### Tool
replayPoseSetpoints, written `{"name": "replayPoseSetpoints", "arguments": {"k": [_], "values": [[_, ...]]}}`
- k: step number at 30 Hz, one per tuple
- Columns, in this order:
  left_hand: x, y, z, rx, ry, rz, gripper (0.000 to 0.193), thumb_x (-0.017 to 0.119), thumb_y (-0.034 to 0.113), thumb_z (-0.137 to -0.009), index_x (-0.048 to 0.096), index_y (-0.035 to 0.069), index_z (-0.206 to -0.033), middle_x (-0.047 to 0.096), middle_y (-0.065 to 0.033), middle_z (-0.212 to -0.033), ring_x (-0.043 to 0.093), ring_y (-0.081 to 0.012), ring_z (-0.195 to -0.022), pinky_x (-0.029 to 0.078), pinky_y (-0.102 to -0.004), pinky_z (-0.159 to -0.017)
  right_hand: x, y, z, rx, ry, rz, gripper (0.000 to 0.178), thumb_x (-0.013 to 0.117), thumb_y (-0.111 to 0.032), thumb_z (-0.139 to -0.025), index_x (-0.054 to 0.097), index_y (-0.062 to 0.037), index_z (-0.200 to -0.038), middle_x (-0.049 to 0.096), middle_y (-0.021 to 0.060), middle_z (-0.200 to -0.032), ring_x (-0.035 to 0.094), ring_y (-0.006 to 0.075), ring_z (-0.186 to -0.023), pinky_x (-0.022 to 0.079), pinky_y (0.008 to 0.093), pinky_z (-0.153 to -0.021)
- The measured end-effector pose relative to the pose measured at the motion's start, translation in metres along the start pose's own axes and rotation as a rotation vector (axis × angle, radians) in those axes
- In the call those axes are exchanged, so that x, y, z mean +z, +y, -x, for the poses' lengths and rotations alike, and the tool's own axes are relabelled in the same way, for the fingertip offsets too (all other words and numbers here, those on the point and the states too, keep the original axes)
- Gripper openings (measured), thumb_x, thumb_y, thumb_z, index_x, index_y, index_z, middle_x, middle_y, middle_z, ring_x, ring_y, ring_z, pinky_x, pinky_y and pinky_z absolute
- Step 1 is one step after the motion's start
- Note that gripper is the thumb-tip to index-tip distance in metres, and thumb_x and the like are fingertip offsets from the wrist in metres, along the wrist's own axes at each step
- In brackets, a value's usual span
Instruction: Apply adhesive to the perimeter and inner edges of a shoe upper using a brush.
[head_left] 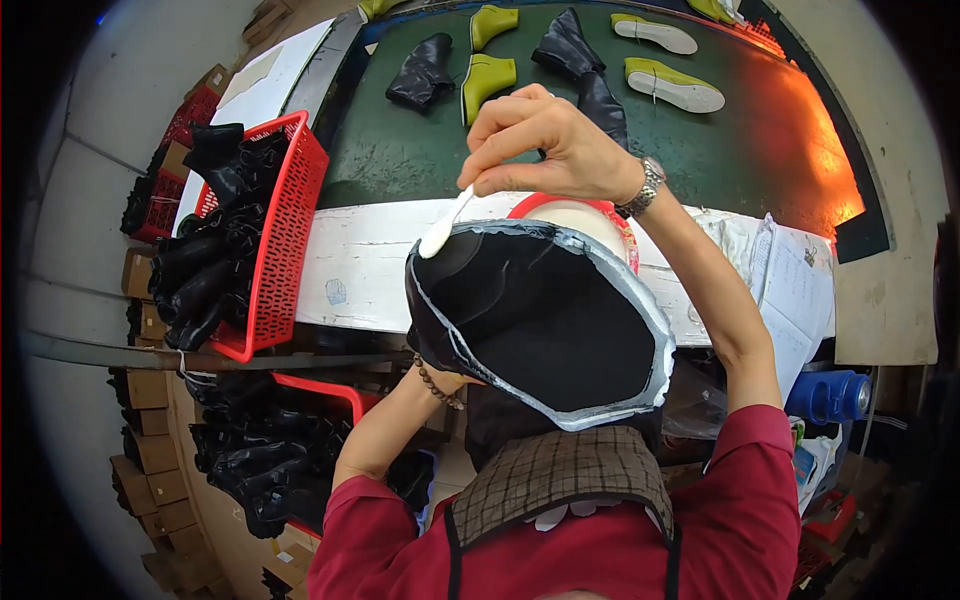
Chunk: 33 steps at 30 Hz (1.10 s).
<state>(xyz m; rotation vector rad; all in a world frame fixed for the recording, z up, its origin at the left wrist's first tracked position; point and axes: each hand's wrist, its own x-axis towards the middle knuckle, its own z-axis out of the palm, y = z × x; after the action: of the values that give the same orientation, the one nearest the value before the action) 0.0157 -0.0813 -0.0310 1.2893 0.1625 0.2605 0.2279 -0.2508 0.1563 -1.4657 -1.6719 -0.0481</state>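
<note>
A black boot upper (560,310) is held up before my chest, its wide opening toward me and a whitish coating along its edge. My left hand (466,378) supports it from below at the left; most of its fingers are hidden behind the upper. Between thumb and fingers, my right hand (560,145) pinches a small white brush (436,238). The brush's white-coated tip meets the upper's far left edge. Just behind the upper is a red-rimmed bowl (628,240) of white paste, partly covered by the upper and my right wrist.
Beyond the white bench (350,250) runs a green conveyor belt (370,150) carrying black boots (420,72) and yellow-green shoes (660,85). A red basket (285,240) of black boots stands left, with another red crate (345,395) below. Papers (795,290) and a blue bottle (830,396) are right.
</note>
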Motion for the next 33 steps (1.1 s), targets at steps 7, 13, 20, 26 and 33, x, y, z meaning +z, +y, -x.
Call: {"name": "replayPoseSetpoints", "arguments": {"k": [7,13,20,26,33], "values": [[-0.057,0.015,-0.005,0.016,0.08,0.012,0.05,0.057,0.014,-0.108,0.043,-0.003,-0.152,0.061,-0.0128,-0.14,0.065,-0.0162,-0.112,0.055,-0.0293,-0.093,-0.017,0.009,0.078,0.481,0.543,-0.025,0.02,0.068,-0.014,-0.102,0.075,0.0022,-0.112,0.064,0.0,-0.09,0.054,0.0068,-0.077,0.041,0.0228,-0.064],[-0.094,0.031,-0.028,0.058,0.153,0.025,0.049,0.057,0.014,-0.108,0.043,-0.003,-0.152,0.061,-0.0128,-0.139,0.065,-0.0163,-0.112,0.056,-0.0294,-0.092,0.029,0.011,0.205,0.959,0.884,-0.278,0.025,0.054,-0.027,-0.111,0.063,-0.0028,-0.112,0.06,-0.0006,-0.084,0.044,0.0033,-0.051,0.034,0.0215,-0.044],[-0.073,0.075,-0.155,0.058,-0.05,0.597,0.047,0.053,0.024,-0.11,0.047,0.003,-0.15,0.056,-0.0127,-0.148,0.054,-0.0224,-0.135,0.044,-0.0369,-0.117,0.064,0.017,0.285,1.129,0.972,-0.191,0.027,0.052,-0.03,-0.112,0.062,-0.0063,-0.104,0.052,-0.0055,-0.07,0.037,0.0008,-0.045,0.027,0.02,-0.038],[-0.143,-0.007,-0.291,0.187,0.137,-0.318,0.047,0.059,0.018,-0.106,0.047,0.005,-0.15,0.057,-0.0125,-0.148,0.057,-0.0227,-0.132,0.048,-0.0384,-0.112,0.068,0.017,0.283,1.123,1.036,-0.198,0.015,0.058,-0.018,-0.108,0.062,-0.0039,-0.109,0.056,-0.0049,-0.073,0.041,-0.0003,-0.05,0.03,0.0175,-0.042],[-0.121,-0.059,-0.419,0.081,-0.071,0.671,0.052,0.041,0.034,-0.113,0.044,0.004,-0.156,0.055,-0.0128,-0.152,0.052,-0.0301,-0.14,0.035,-0.0443,-0.125,0.071,0.01,0.283,1.185,1.114,-0.153,0.008,0.059,-0.011,-0.105,0.059,-0.0051,-0.11,0.053,-0.0059,-0.074,0.04,-0.0001,-0.051,0.029,0.0182,-0.042]]}}
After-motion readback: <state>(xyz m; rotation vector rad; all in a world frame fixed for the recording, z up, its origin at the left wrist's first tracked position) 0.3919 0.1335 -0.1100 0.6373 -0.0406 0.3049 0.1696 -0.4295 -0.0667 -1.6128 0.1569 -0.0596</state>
